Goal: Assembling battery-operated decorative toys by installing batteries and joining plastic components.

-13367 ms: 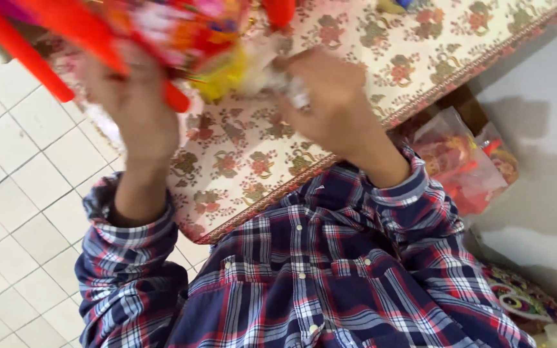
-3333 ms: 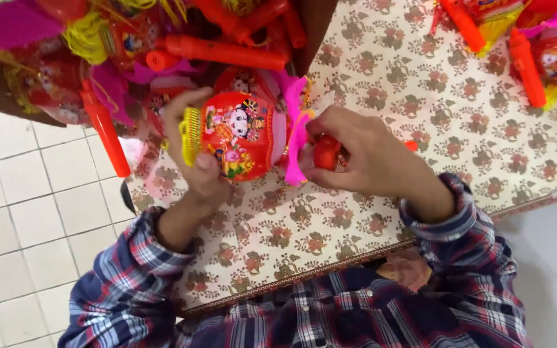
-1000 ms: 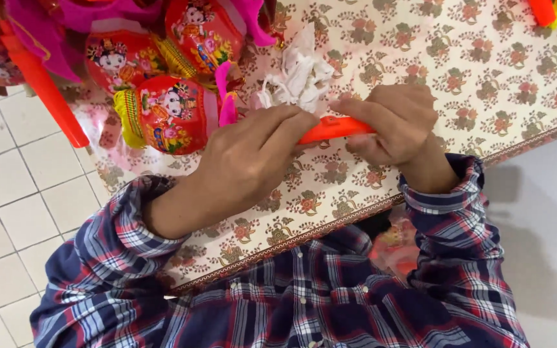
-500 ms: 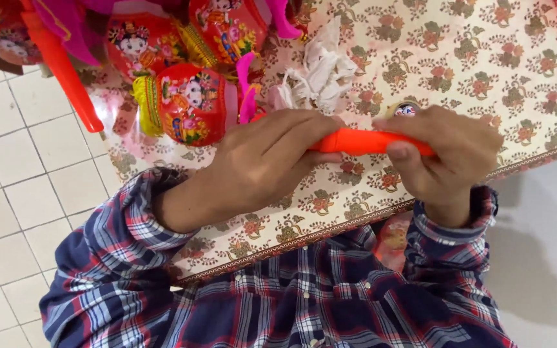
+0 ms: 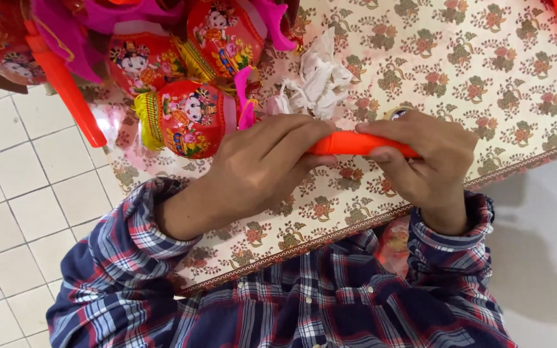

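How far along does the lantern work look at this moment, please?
Done: several red lanterns with pink tassels lie together near the table's edge. In hand: the left hand and right hand both grip one orange stick above the floral tablecloth. Left: this stick is joined to no lantern yet, and the white bundle lies loose nearby.

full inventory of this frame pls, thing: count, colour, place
orange stick: 1, orange, held level over the table, both hands on it
round lantern toys: at least 3, red with cartoon figures and yellow fringe, upper left of the table
pink pieces: several, magenta, among the lantern toys
long orange rod: 1, orange, far left, slanting over the table edge
white bundle: 1, white, on the table above the hands
tablecloth: 1, cream with floral print, covers the table
tiled floor: white, left
plaid shirt: blue, red and white, bottom
left hand: grips the stick's left end
right hand: grips the stick's right part
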